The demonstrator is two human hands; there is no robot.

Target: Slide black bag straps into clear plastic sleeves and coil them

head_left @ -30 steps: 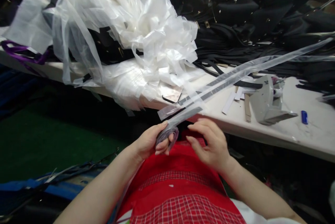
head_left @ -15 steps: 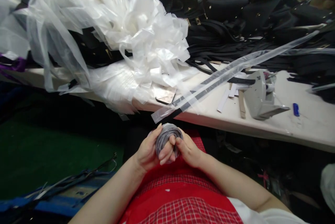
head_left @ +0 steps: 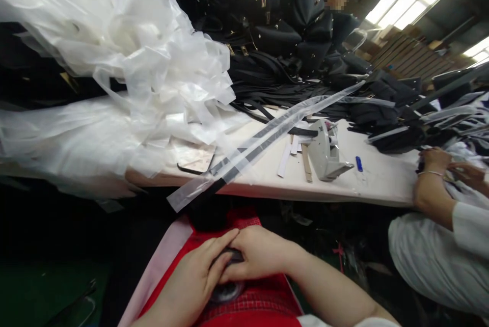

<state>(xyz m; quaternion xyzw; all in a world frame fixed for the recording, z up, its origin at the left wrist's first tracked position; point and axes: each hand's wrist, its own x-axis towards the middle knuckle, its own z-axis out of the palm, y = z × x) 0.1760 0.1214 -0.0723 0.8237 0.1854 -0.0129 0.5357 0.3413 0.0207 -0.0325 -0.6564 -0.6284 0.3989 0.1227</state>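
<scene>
I noted that the coiled strap [head_left: 228, 290], held up between both hands half a second earlier, now lay at the bottom centre of the frame on the red apron [head_left: 260, 301], the left hand [head_left: 193, 278] and right hand [head_left: 256, 255] closed over it with fingers pressed together on its top. In my judgement the winding was finished and the coil was being compacted. Another sleeved strap [head_left: 250, 150] lay on the counter [head_left: 376, 182] at centre, and a co-worker's hand [head_left: 433, 159] rested at right.
</scene>
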